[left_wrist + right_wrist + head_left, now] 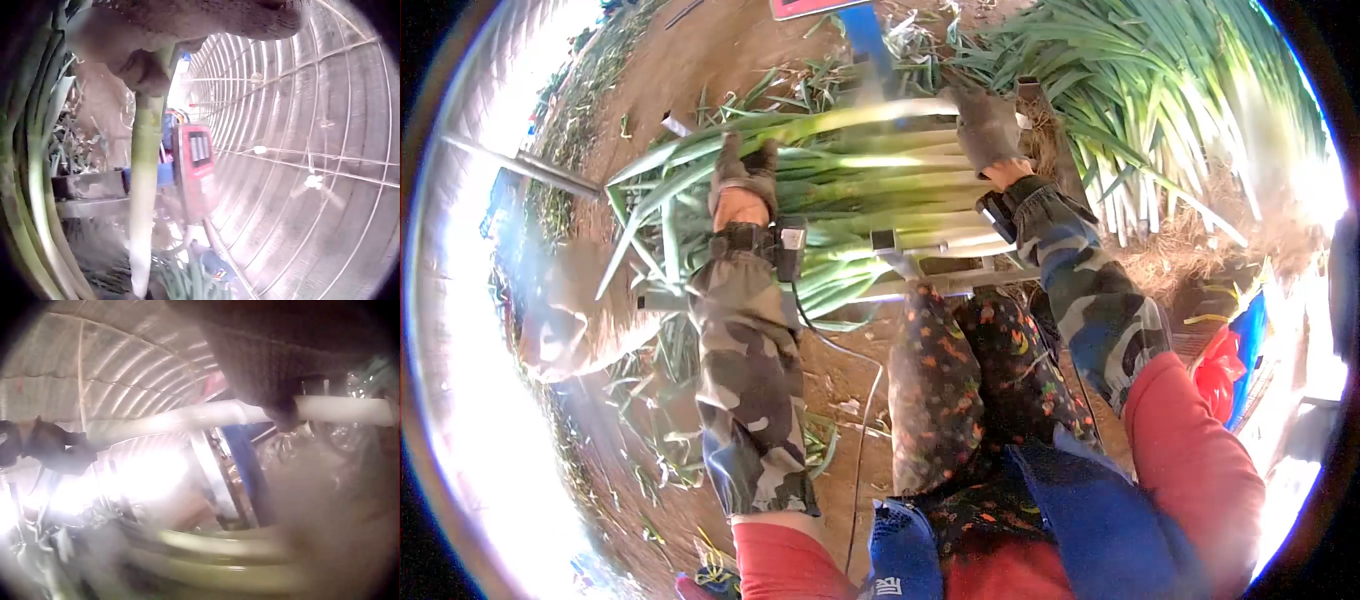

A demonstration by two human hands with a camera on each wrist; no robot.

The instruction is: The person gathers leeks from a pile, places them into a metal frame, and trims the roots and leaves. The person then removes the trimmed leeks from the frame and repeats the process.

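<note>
In the head view, a long green onion (860, 118) stretches between both gloved hands above a layer of green onions (860, 190) lying side by side on a metal rack (960, 282). My left hand (743, 180) pinches its green part; in the left wrist view the glove fingers (147, 72) close round the stalk. My right hand (988, 130) grips the white end, and in the right wrist view a fingertip curls over the white shaft (187, 419). The right palm side is hidden by glare and blur.
A big pile of green onions (1170, 110) lies at the right with roots toward me. Beyond the rack rises a blue post (865, 45) with a red display box (199, 172). Loose leaves litter the soil, and a cable (875, 390) hangs from the left wrist.
</note>
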